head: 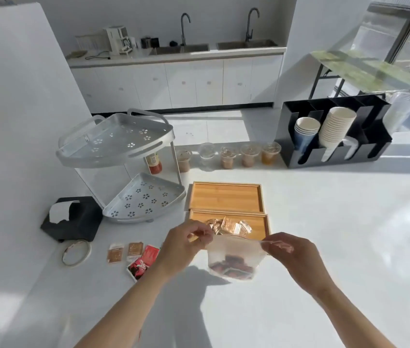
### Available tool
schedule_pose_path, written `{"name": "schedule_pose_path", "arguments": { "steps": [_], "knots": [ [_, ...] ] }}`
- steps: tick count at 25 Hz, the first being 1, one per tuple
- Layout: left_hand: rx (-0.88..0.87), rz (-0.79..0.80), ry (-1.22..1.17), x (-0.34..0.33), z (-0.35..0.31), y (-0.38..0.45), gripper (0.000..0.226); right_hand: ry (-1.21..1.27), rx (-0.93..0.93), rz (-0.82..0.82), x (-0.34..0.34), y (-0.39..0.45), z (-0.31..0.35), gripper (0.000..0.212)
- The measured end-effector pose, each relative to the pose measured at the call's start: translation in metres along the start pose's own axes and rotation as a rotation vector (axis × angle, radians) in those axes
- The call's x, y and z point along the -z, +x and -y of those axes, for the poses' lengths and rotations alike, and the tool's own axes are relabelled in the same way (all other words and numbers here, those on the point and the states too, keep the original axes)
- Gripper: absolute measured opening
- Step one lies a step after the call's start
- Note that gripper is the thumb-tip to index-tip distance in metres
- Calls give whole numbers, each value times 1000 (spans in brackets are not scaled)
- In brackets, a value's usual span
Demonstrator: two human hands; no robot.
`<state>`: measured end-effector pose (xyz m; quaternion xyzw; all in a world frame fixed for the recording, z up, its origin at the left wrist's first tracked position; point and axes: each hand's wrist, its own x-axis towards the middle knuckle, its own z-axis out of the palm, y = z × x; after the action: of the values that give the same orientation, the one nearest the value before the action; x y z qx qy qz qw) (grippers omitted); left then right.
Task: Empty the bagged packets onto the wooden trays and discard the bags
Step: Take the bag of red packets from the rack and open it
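A frosted clear bag (234, 257) with several dark red packets at its bottom hangs upright above the white table. My left hand (182, 243) pinches the bag's top left corner and my right hand (290, 253) pinches its top right corner. Just behind the bag lies the near wooden tray (261, 222), with a heap of gold-brown packets (229, 226) on it. The far wooden tray (226, 195) lies bare behind that.
Loose brown and red packets (133, 254) lie left of my hands, beside a tape roll (76, 252) and a black holder (73, 218). A silver two-tier corner rack (121, 162) stands at the left. Lidded drink cups (229, 156) and a black cup organiser (334, 131) line the back.
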<state>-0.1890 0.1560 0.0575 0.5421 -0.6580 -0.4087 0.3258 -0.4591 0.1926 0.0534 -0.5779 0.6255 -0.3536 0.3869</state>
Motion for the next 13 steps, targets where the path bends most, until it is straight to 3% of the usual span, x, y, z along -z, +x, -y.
{"name": "schedule_pose_path", "arguments": {
  "steps": [7,10,13],
  "knots": [
    [96,0,56,-53,31,-14,14,-306,48,-62,-16,-46,-47,11],
    [165,-31,-17,-64,26,-16,10,-340,99,-50,-25,-52,-49,13],
    [313,-115,-139,-74,10,-23,26,-419,211,-97,-38,-52,-45,4]
  ]
}}
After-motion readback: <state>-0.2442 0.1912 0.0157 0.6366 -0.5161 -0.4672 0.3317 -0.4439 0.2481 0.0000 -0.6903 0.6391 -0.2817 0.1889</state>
